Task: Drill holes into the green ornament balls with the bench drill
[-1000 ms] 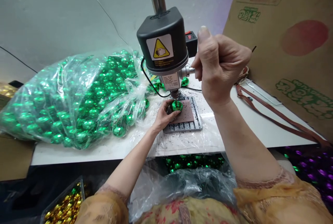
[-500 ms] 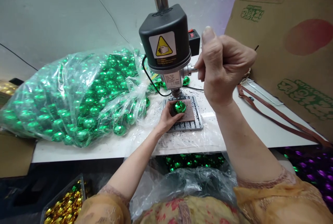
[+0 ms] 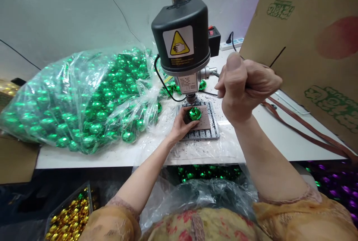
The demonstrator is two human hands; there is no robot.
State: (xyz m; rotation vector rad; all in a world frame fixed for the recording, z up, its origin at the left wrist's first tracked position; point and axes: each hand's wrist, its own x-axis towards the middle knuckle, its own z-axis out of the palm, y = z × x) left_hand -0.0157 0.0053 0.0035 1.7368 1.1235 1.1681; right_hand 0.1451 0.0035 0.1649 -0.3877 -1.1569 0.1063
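one green faceted ball (image 3: pixel 195 113) sits over the pinkish-brown pad (image 3: pixel 206 120) on the base plate of the drill press, just below the chuck (image 3: pixel 191 98). the left hand (image 3: pixel 181 123) is partly closed and has hold of this ball from its left side, the thumb at the near edge and the fingers at the far edge. contact between a bit and the ball cannot be judged with confidence at this size. the slotted base plate (image 3: pixel 215 132) shows dark specks, and more specks lie on the white table (image 3: pixel 60 159) around it.

the right hand (image 3: pixel 243 86) is raised to the right of the drill press head (image 3: pixel 179 28), curled into a fist around the feed lever (image 3: pixel 215 73); a thin dark rod projects beyond the knuckles. the head carries a yellow warning triangle (image 3: pixel 179 43), with a box-shaped switch unit (image 3: pixel 214 42) behind it.

left of the press, a clear plastic bag (image 3: pixel 75 99) full of green faceted balls lies on the table. a brown strap (image 3: pixel 304 130) and a printed cardboard carton (image 3: pixel 302 62) are at the right. below table level are gold balls (image 3: pixel 68 215) in a bin, lower left, and purple balls (image 3: pixel 339 188), lower right.
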